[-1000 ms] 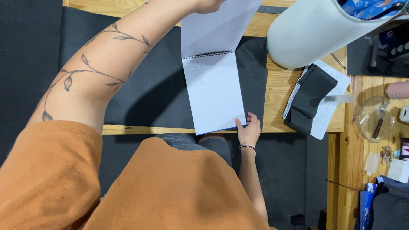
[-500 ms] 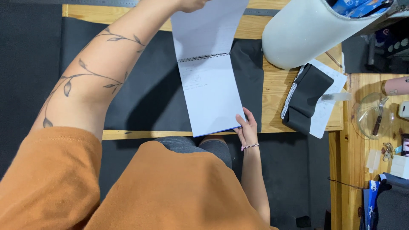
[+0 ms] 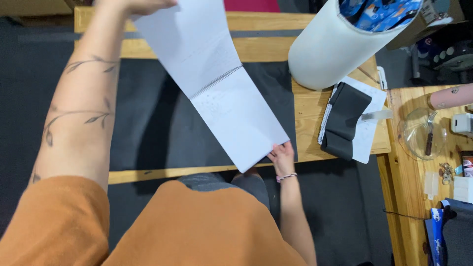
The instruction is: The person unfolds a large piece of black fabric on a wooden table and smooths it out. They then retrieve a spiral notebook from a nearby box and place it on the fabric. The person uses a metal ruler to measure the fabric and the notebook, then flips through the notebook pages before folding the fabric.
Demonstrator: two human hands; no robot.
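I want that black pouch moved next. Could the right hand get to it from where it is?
Probably yes: the right hand pins the sketchpad corner, and the black pouch lies just beyond with bare wooden table between.

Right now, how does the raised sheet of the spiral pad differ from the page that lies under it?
The raised sheet is lifted away from the table, held at its top by the left hand; the lower page lies flat on the black mat, with the right hand at its near corner. The raised sheet looks nearly blank; the lower page carries faint marks. Both are white and joined at the spiral binding.
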